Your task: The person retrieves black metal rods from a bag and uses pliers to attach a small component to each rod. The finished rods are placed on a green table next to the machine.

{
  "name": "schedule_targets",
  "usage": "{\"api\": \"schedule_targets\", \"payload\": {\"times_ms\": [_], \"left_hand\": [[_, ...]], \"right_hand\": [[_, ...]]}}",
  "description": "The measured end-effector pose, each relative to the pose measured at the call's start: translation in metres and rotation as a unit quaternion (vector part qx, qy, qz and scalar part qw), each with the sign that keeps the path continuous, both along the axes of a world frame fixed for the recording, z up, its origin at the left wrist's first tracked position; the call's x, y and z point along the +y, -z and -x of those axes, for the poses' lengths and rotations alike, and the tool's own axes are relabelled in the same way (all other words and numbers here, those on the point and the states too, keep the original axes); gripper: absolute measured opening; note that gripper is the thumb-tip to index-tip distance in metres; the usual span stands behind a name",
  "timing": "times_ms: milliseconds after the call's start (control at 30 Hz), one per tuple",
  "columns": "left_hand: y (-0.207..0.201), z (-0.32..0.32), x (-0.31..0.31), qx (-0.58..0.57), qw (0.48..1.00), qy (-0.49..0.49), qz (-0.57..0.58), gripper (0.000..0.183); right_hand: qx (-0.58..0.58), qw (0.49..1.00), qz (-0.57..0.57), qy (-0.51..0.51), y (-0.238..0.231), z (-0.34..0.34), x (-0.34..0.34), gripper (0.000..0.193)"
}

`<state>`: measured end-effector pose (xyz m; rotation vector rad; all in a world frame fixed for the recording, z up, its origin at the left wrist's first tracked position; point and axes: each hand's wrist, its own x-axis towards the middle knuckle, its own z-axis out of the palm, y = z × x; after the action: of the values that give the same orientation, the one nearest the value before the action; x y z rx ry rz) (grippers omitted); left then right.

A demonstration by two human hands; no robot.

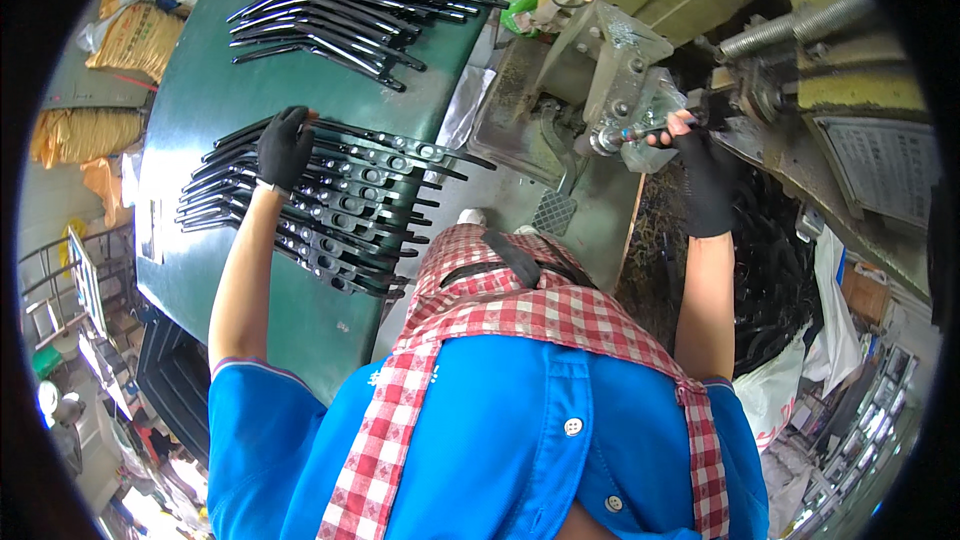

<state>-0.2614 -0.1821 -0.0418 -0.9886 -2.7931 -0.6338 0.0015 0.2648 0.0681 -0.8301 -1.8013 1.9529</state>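
My left hand (287,148), in a black glove with bare fingertips, closes on the far end of a row of black metal brackets (370,195). These long, bent parts with round holes lie side by side on the green table (350,325). On the right, my right hand (700,175), also gloved, is slightly blurred. Its bare fingertips pinch a small, thin metal piece (645,131) at the working head of a press-like machine (620,70). Exactly what the piece is cannot be made out, and part of it is hidden by my fingers.
More black brackets (330,20) lie at the table's far end. Below the machine is a foot pedal (555,212). A heap of black parts (770,280) lies right of my right forearm. Yellow sacks (135,40) stand beyond the table's left side.
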Motion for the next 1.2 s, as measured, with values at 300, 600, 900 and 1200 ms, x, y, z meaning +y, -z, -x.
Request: {"api": "schedule_targets", "payload": {"times_ms": [300, 600, 900, 1200], "left_hand": [[0.057, 0.107, 0.046, 0.002, 0.994, 0.031, 0.106, 0.043], [0.051, 0.124, 0.037, 0.058, 0.955, 0.143, 0.254, 0.051], [0.031, 0.086, 0.049, -0.031, 0.973, 0.178, 0.143, 0.035], [-0.037, 0.042, 0.112, 0.007, 0.957, 0.284, 0.055, 0.039]], "right_hand": [[0.106, 0.989, -0.102, 0.024, 0.031, -0.012, -0.016, 0.019], [-0.381, 0.828, -0.411, 0.001, 0.102, -0.179, 0.059, 0.027], [-0.551, 0.624, -0.550, -0.068, 0.125, -0.216, 0.083, 0.033], [-0.356, 0.868, -0.289, 0.192, 0.103, -0.221, 0.124, 0.032]]}}
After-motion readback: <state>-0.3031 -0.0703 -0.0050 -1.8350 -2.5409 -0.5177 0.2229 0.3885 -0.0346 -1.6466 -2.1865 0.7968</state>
